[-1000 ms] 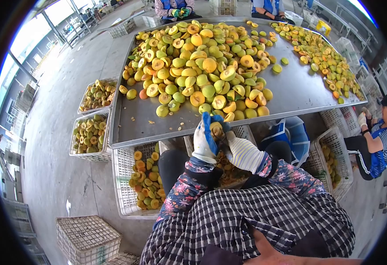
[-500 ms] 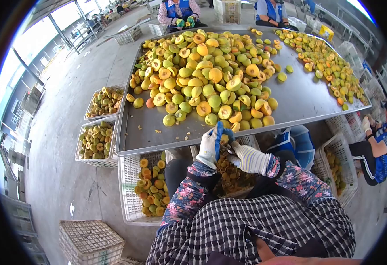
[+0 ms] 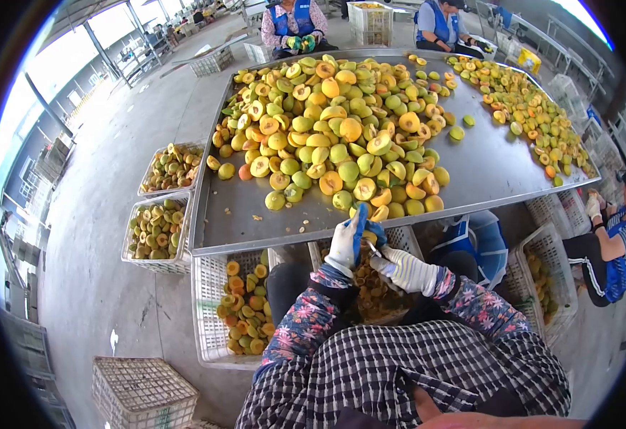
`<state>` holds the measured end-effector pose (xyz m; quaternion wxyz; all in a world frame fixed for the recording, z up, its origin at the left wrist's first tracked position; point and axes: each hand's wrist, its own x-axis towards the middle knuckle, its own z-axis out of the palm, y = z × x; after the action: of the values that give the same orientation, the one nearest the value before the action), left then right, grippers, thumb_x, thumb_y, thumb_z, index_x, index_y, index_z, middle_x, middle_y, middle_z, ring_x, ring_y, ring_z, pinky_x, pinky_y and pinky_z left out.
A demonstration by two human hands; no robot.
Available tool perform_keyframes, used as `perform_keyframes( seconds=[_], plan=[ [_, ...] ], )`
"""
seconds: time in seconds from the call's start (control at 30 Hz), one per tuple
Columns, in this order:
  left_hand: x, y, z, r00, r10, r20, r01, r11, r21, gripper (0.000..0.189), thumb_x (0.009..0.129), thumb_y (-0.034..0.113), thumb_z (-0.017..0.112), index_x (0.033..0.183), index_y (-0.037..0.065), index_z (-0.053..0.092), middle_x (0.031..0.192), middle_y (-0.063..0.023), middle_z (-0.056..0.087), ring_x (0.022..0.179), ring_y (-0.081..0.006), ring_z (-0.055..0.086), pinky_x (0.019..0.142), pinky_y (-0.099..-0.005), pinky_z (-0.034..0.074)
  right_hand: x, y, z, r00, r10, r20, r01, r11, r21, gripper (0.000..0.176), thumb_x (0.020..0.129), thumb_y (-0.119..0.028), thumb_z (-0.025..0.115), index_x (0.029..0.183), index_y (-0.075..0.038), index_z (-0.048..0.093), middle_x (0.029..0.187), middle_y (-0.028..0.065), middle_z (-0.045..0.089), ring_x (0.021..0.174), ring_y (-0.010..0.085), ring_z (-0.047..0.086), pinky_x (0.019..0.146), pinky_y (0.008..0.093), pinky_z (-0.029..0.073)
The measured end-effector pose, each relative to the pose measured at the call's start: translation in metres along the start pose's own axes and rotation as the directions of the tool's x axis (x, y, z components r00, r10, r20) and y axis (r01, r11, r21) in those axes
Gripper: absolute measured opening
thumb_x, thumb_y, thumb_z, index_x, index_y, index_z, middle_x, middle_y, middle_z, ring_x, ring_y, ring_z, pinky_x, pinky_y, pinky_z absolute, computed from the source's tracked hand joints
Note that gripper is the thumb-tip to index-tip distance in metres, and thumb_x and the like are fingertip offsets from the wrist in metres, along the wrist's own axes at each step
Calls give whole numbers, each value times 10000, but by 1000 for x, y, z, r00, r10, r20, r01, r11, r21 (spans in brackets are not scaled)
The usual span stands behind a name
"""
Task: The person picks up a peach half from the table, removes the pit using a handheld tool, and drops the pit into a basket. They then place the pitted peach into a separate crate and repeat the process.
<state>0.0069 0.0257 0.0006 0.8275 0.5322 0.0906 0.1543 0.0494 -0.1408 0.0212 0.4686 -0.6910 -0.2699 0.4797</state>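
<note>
"What is closest?"

"A black and white checked cloth (image 3: 398, 365), all soft folds. Past it come two sleeves (image 3: 306, 322) with pink flowers."

"And the hands?"

"The left hand (image 3: 346, 244) wears a white and blue glove. Its fingers pinch a yellow fruit piece (image 3: 368, 237). The fruit piece sits in the finger ends, at two o'clock from the palm. The right hand (image 3: 409, 273) has a white glove with thin stripes. Its fingers press together on a shiny metal tool (image 3: 375, 250). The tip is at ten o'clock from that hand, right by the fruit piece. I can't tell if they touch."

"What is under them?"

"At six o'clock, a crate of brown and yellow bits (image 3: 377, 294). At eight o'clock, a white holey crate (image 3: 209, 314) with cut fruit in it. At three o'clock, a smooth blue tub (image 3: 488, 247)."

"And farther on?"

"At twelve o'clock, a flat, gray metal table (image 3: 245, 222) with a raised edge. It holds a big pile of fruit (image 3: 348, 129), round and green and yellow, some cut open. A smaller pile (image 3: 534, 114) lies between one and two o'clock."

"Who is far away?"

"A person in a blue vest (image 3: 295, 25) at eleven o'clock, and a person with dark gloves (image 3: 445, 28) near one."
</note>
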Motion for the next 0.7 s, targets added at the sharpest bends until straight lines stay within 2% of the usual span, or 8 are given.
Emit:
perform_keyframes(
  seconds=[0.13, 0.2, 0.23, 0.27, 0.33, 0.37, 0.6, 0.7],
  plan=[
    [4, 0, -7, 978, -178, 112, 188, 978, -86, 368, 1027, 328, 455, 1163, 3, 564, 756, -114, 674, 695, -208, 677, 703, -325, 562, -14, -17, 0, 987, 89, 136, -125, 950, 286, 263, 986, -410, 514, 968, -148, 523, 612, -39, 464, 445, 80, 462, 388, 242, 384],
    [2, -7, 2, 1000, -9, -20, 9, 1000, -2, 431, 1025, 357, 447, 1027, -44, 604, 711, -131, 667, 650, -226, 675, 661, -334, 562, -12, -13, 3, 989, 65, 131, -114, 903, 415, 258, 992, -412, 500, 936, -161, 510, 600, -46, 450, 433, 75, 454, 374, 233, 376],
    [1, -8, 7, 995, 80, -63, -75, 994, 74, 447, 1025, 364, 443, 1006, -52, 606, 714, -135, 668, 639, -231, 673, 648, -339, 562, -8, -6, 2, 986, 95, 138, -148, 880, 452, 225, 990, -341, 524, 1023, -119, 540, 695, 23, 558, 543, 164, 563, 488, 297, 472],
    [2, -5, 10, 995, -13, -100, 12, 1000, -11, 440, 1018, 381, 452, 1009, -32, 601, 717, -137, 665, 632, -242, 669, 636, -353, 564, 2, 6, 4, 986, -157, -54, 165, 963, 214, 222, 987, -303, 528, 1065, -96, 539, 760, 60, 585, 619, 205, 587, 560, 322, 486],
    [3, 0, 16, 965, -200, -171, 164, 965, -203, 427, 1004, 416, 470, 1014, 7, 591, 722, -143, 659, 618, -264, 661, 614, -383, 567, 17, 25, 14, 706, -685, -181, 586, 708, -394, 245, 980, -228, 535, 1148, -50, 537, 891, 134, 639, 770, 286, 636, 705, 372, 513],
    [6, -1, 16, 940, -293, -173, 225, 916, -331, 415, 993, 425, 493, 946, 23, 590, 712, -144, 642, 624, -291, 654, 612, -413, 564, 10, 23, 7, 845, -518, -130, 445, 817, -366, 300, 964, -131, 519, 1232, 3, 507, 1064, 217, 628, 965, 368, 608, 859, 409, 464],
    [15, -7, 16, 877, -480, -32, 340, 665, -665, 441, 924, 470, 594, 711, 87, 539, 735, -136, 581, 663, -360, 584, 651, -525, 531, 17, 45, 4, 803, -585, -110, 412, 680, -606, 251, 961, -110, 499, 1176, 21, 504, 979, 214, 644, 877, 402, 615, 752, 416, 486],
    [13, -9, 18, 900, -435, 30, 321, 613, -722, 432, 930, 468, 584, 716, 96, 535, 745, -122, 574, 687, -334, 574, 672, -506, 525, 12, 36, 4, 740, -656, -146, 552, 718, -424, 292, 997, -173, 475, 1237, -7, 489, 925, 145, 647, 799, 329, 626, 731, 403, 484]
  ],
)
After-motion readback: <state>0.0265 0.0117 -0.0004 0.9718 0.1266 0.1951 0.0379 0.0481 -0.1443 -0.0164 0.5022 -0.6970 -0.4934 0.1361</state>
